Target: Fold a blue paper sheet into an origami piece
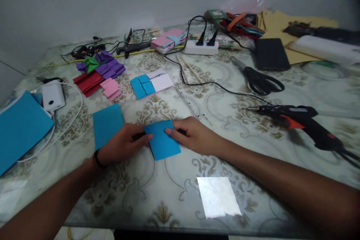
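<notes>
A blue paper square [163, 144] is held between both hands over the patterned table. My left hand [128, 140] pinches its upper left edge, thumb on top. My right hand [189, 133] grips the upper right edge, its thumb also on the face of the paper. Another blue sheet [107, 120] lies flat just behind my left hand. Farther back rests a card [144, 85] with folded blue and white pieces. A white square [218, 197] lies near the front edge, in front of my right forearm.
At right are a hot glue gun [298, 114] and black scissors [261, 80]. Folded coloured papers [88, 81], a white device [53, 95] with a cable and large blue sheets [21, 131] lie left. A power strip [201, 47], its cord and a ruler [194, 107] are behind my hands.
</notes>
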A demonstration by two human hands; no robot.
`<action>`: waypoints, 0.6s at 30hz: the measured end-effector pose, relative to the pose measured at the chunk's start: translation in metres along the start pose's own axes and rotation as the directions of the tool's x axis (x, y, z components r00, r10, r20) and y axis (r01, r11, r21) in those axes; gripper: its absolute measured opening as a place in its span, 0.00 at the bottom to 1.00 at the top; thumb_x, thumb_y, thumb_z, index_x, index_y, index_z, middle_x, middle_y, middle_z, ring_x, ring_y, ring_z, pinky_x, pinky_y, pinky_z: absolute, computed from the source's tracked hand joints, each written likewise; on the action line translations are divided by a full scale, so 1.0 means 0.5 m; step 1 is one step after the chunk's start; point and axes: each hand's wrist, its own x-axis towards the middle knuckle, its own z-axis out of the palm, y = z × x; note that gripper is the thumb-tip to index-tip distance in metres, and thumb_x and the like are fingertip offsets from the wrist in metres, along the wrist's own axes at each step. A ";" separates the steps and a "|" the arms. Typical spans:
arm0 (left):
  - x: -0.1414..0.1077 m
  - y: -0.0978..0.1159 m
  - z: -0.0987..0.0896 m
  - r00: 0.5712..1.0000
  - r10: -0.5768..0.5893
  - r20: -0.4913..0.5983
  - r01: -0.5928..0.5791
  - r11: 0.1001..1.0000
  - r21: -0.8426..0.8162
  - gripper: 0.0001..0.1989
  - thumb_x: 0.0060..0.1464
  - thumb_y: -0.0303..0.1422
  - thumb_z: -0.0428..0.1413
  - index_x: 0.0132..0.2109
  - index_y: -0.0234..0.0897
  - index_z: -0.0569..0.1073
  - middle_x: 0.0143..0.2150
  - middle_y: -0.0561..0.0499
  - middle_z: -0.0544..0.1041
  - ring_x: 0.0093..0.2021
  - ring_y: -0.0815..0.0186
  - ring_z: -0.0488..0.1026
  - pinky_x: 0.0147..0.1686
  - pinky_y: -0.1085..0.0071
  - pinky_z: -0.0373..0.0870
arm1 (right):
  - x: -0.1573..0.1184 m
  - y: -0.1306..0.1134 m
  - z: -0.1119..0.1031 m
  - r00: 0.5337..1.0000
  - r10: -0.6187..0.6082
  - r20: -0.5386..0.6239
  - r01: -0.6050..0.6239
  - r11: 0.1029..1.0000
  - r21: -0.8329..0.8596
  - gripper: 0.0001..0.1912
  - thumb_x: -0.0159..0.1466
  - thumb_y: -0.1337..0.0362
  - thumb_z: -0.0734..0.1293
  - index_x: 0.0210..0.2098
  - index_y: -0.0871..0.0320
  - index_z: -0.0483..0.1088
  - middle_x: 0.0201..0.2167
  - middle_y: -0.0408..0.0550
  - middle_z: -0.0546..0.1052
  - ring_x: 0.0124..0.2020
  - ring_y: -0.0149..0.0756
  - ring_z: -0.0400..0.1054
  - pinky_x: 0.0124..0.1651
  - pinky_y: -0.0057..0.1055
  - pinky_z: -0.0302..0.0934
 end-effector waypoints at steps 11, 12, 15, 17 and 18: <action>0.001 0.002 -0.001 1.000 0.002 0.002 -0.002 1.000 -0.003 0.20 0.69 0.42 0.56 0.32 0.34 0.79 0.28 0.51 0.82 0.26 0.69 0.74 0.26 0.75 0.65 | -0.001 0.003 0.000 0.999 0.045 0.021 -0.046 0.999 0.022 0.25 0.74 0.49 0.64 0.27 0.60 0.66 0.21 0.38 0.66 0.23 0.24 0.58 0.28 0.24 0.53; 0.000 0.002 -0.001 1.000 0.003 0.000 -0.003 1.000 0.000 0.20 0.69 0.42 0.56 0.32 0.33 0.79 0.28 0.51 0.82 0.26 0.69 0.74 0.26 0.75 0.65 | -0.002 0.003 0.000 0.999 0.048 0.021 -0.049 0.999 0.022 0.25 0.74 0.49 0.64 0.27 0.60 0.67 0.21 0.38 0.66 0.23 0.24 0.58 0.28 0.24 0.53; 0.000 0.001 0.000 1.000 -0.006 -0.007 0.006 1.000 0.010 0.20 0.69 0.41 0.56 0.31 0.33 0.79 0.28 0.51 0.82 0.26 0.69 0.74 0.27 0.75 0.66 | -0.003 0.003 0.000 0.998 0.054 0.024 -0.054 0.998 0.014 0.25 0.74 0.48 0.63 0.27 0.60 0.68 0.21 0.38 0.67 0.23 0.25 0.59 0.29 0.24 0.53; 0.000 0.001 0.000 1.000 -0.005 -0.007 0.005 1.000 -0.003 0.20 0.69 0.41 0.56 0.31 0.33 0.79 0.28 0.51 0.82 0.27 0.69 0.74 0.27 0.75 0.67 | -0.003 0.004 0.000 0.998 0.052 0.022 -0.052 0.999 0.008 0.25 0.74 0.49 0.63 0.27 0.60 0.68 0.21 0.38 0.67 0.23 0.25 0.59 0.29 0.25 0.53; 0.000 0.001 0.000 1.000 -0.004 -0.005 0.004 1.000 -0.013 0.20 0.69 0.41 0.56 0.32 0.33 0.79 0.29 0.51 0.83 0.27 0.69 0.75 0.27 0.75 0.67 | -0.003 0.004 0.000 0.999 0.049 0.019 -0.049 0.999 0.006 0.25 0.74 0.49 0.64 0.27 0.59 0.68 0.21 0.38 0.67 0.23 0.25 0.58 0.29 0.25 0.53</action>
